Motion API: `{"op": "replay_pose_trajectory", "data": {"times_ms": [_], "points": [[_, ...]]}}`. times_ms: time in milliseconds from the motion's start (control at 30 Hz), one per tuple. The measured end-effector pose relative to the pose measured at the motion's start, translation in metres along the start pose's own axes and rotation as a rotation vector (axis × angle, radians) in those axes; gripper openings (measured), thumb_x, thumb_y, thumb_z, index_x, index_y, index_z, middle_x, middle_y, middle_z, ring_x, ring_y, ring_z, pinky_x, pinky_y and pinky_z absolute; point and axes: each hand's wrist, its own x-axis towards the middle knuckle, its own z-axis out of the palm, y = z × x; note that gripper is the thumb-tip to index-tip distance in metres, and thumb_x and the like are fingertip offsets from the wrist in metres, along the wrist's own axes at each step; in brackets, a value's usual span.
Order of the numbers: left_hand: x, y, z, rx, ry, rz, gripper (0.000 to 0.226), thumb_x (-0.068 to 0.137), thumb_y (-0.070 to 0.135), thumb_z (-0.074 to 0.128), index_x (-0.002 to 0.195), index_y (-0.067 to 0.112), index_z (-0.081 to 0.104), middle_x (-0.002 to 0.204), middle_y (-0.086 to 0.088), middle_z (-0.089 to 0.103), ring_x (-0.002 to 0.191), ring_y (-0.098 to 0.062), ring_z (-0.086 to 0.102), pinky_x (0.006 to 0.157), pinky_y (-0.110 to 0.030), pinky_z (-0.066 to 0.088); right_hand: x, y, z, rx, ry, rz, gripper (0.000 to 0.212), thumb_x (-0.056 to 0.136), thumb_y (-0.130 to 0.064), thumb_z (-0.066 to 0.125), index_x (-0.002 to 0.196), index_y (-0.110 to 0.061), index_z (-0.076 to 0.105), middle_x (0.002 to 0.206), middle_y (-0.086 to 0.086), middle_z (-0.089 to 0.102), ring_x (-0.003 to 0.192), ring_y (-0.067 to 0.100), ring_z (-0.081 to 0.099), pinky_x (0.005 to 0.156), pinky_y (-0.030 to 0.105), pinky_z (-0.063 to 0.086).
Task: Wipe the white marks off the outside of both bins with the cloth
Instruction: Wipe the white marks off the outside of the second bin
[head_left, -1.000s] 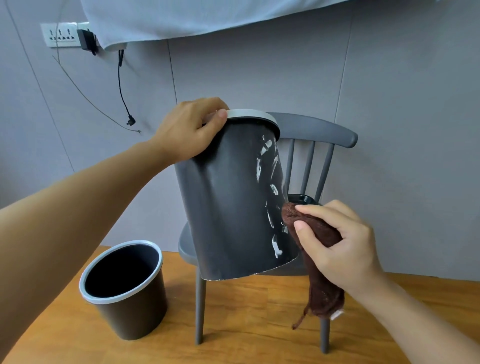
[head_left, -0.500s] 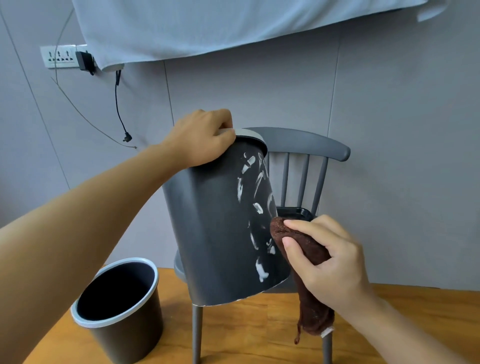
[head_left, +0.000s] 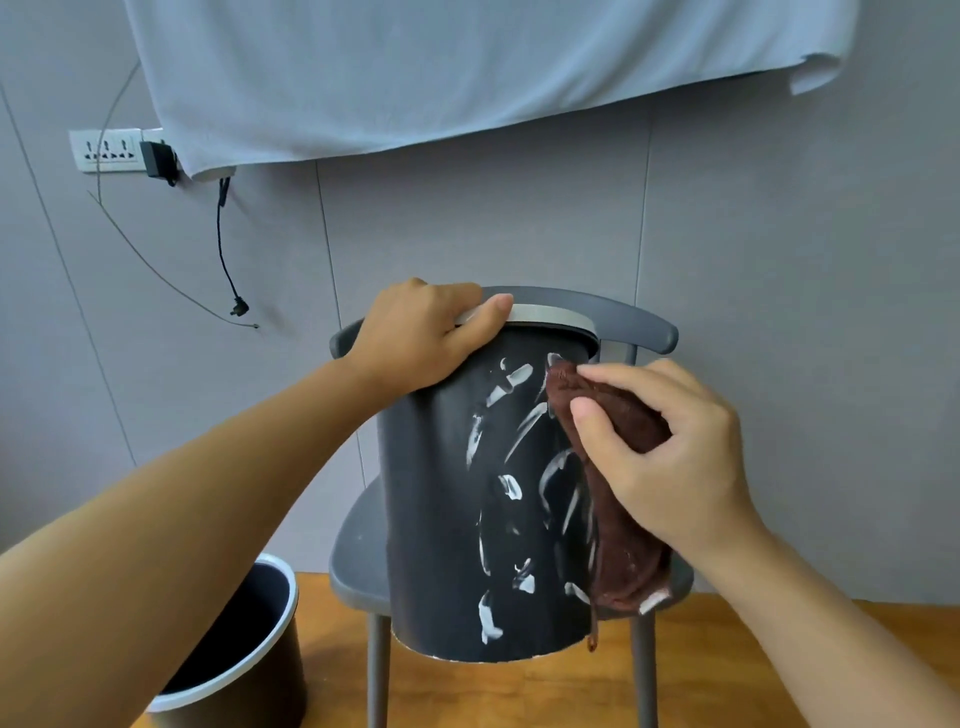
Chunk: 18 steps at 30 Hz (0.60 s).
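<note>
The left hand is holding the dark bin up in front of the grey chair, fingers hooked over the pale rim and thumb lying along it, so its grip is grasping the rim. The bin is tilting, its base off the chair seat and its marked side facing me. White marks are streaking that side from just under the rim to the lower edge.

The right hand is pinching a brown cloth between thumb and fingers and pressing its top corner against the bin's upper right side, just under the rim. The rest of the cloth is hanging down along the bin's right edge, with a small white tag at the bottom; I cannot read any writing on it.

A second bin is standing upright on the wooden floor, at the lower left, apart from the chair. On the wall a white socket strip is carrying a black plug, and a pale sheet is hanging above. No brand or lettering is showing on either bin.
</note>
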Motion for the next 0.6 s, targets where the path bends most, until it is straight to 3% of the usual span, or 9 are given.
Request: {"op": "replay_pose_trajectory", "data": {"times_ms": [133,267,367,533,600], "points": [[0.002,0.001,0.002,-0.018,-0.030,0.018,0.057,0.100,0.054,0.035,0.064,0.011,0.043,0.048,0.000,0.033,0.049,-0.024,0.035,0.051,-0.036,0.031,0.037,0.005,-0.001,-0.010,-0.005,0.060,0.019,0.090,-0.025,0.080,0.109,-0.021,0.079,0.103,-0.010,0.075,0.099,0.008,0.070,0.089,0.031,0.058],[0.004,0.003,0.004,0.025,-0.044,0.037,0.053,0.103,0.051,0.029,0.064,0.016,0.041,0.046,0.003,0.035,0.046,-0.016,0.036,0.051,-0.033,0.027,0.045,0.006,0.009,-0.033,-0.079,-0.002,0.022,0.087,-0.032,0.075,0.107,-0.026,0.081,0.092,-0.010,0.070,0.089,0.008,0.067,0.083,0.023,0.053],[0.002,0.003,0.003,0.000,-0.027,0.034,0.049,0.104,0.047,0.029,0.061,0.023,0.031,0.045,0.004,0.032,0.044,-0.016,0.034,0.050,-0.032,0.024,0.037,0.007,0.024,-0.098,-0.150,-0.030,0.025,0.089,-0.031,0.075,0.113,-0.027,0.080,0.096,-0.009,0.066,0.090,0.011,0.065,0.084,0.034,0.056],[0.002,0.001,0.003,0.002,-0.030,0.062,0.051,0.102,0.054,0.024,0.062,0.024,0.034,0.044,0.006,0.030,0.042,-0.012,0.035,0.048,-0.029,0.021,0.030,0.003,0.040,-0.181,-0.020,0.012,0.026,0.092,-0.036,0.068,0.115,-0.029,0.077,0.093,-0.009,0.060,0.082,0.018,0.064,0.072,0.039,0.057],[0.004,0.001,0.003,-0.008,-0.043,0.066,0.050,0.100,0.056,0.023,0.060,0.027,0.031,0.044,0.006,0.032,0.043,-0.011,0.037,0.047,-0.028,0.021,0.028,0.000,0.038,-0.207,-0.049,-0.009,0.026,0.091,-0.035,0.067,0.115,-0.031,0.076,0.092,-0.008,0.059,0.080,0.018,0.062,0.068,0.039,0.057]]}}
